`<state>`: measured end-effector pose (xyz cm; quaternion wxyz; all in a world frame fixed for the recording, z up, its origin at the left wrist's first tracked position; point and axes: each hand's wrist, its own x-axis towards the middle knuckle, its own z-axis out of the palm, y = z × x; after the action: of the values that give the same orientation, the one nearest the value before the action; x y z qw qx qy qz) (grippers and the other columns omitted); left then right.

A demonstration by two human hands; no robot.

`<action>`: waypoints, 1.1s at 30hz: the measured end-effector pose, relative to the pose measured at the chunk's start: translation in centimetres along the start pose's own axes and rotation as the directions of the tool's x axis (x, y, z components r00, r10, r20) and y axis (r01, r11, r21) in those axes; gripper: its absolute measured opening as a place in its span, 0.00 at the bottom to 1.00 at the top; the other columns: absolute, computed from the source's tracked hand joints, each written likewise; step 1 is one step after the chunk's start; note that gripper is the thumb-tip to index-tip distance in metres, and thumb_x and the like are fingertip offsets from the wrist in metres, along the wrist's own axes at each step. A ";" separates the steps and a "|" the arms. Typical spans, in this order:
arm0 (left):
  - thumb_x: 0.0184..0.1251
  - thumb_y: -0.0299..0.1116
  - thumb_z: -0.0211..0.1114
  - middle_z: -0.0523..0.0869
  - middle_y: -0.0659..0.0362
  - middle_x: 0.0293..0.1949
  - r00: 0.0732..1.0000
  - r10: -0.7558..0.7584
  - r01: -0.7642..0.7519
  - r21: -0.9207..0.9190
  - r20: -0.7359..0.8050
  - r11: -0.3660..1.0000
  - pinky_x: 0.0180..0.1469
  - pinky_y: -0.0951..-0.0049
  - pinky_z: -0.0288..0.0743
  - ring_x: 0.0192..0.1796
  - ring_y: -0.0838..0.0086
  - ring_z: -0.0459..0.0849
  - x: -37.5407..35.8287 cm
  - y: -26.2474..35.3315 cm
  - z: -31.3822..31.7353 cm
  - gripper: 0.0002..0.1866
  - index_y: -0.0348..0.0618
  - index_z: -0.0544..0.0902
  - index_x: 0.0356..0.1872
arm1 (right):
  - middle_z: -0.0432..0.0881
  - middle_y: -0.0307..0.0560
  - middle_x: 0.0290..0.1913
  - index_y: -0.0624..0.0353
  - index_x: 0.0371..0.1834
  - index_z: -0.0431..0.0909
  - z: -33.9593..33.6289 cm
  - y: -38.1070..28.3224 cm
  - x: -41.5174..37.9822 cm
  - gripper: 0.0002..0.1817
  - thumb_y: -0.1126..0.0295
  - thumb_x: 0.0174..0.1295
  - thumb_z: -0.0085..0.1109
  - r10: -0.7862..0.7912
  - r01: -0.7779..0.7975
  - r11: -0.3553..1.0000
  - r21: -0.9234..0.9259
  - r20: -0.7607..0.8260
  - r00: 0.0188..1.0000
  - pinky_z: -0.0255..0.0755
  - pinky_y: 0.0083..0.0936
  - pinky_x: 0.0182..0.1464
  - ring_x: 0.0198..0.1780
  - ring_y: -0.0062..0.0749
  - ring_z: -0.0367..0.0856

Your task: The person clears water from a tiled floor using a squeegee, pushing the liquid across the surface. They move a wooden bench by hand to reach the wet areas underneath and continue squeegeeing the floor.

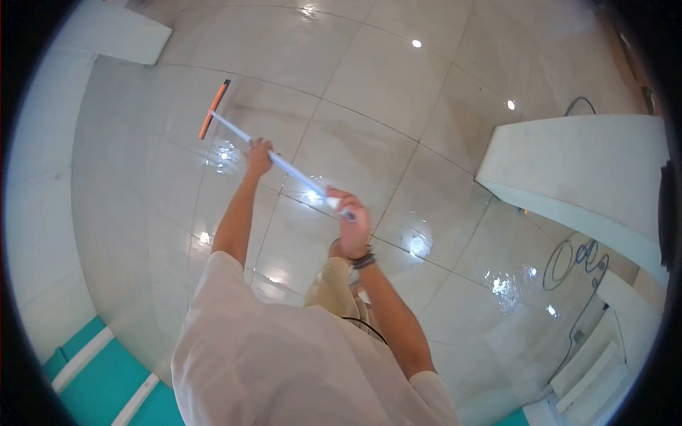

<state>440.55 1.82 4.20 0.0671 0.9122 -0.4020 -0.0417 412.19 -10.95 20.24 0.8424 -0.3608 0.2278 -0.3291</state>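
A long pale pole [297, 175] runs from the middle of the view up to the left, ending in an orange squeegee head [213, 111] with a dark edge that rests on the tiled floor. Partway along the pole, my left hand [260, 157] is wrapped round it. My right hand [349, 220] grips the pole's near end, with dark bands on the wrist below it. Wet patches on the floor [369, 135] shine around the pole.
A white counter or block [575, 160] stands at the right, with coiled cables [586, 255] on the floor below it. Another white block [117, 35] is at the upper left. Teal and white panels [106, 376] are at the lower left.
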 end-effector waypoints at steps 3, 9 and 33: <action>0.42 0.49 0.66 0.65 0.49 0.54 0.958 -0.183 0.199 -0.053 0.221 0.979 0.49 0.31 0.48 0.61 0.45 0.52 -0.4 2.1 0.1 0.17 0.55 0.74 0.32 | 0.76 0.54 0.34 0.63 0.20 0.67 -1.4 2.6 -0.6 0.13 0.67 0.54 0.36 -0.144 0.134 0.974 -0.180 -0.040 0.989 0.54 0.41 0.56 0.47 0.49 0.70; 0.27 0.39 0.70 0.74 0.63 0.31 0.872 0.442 -0.274 -0.539 0.210 0.796 0.45 0.30 0.49 0.48 0.62 0.68 -2.2 16.8 5.6 0.12 0.56 0.77 0.18 | 0.74 0.53 0.25 0.64 0.14 0.65 -10.3 -11.4 -5.5 0.12 0.70 0.51 0.39 -0.335 0.287 0.923 -0.255 -0.171 0.927 0.64 0.50 0.49 0.36 0.50 0.74; 0.41 0.40 0.64 0.75 0.54 0.36 0.352 0.908 0.002 -0.971 0.225 0.240 0.51 0.37 0.49 0.49 0.58 0.67 -31.5 70.3 -8.2 0.16 0.48 0.77 0.34 | 0.52 0.38 0.15 0.53 0.12 0.53 -8.4 -49.5 -33.0 0.14 0.65 0.53 0.38 -0.698 0.251 0.658 -0.710 -0.450 0.557 0.55 0.26 0.39 0.23 0.27 0.54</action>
<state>369.17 -21.12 23.94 0.3405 0.3968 -0.5887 -0.6165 365.22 -16.94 57.23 0.4121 -0.4933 0.4993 -0.5809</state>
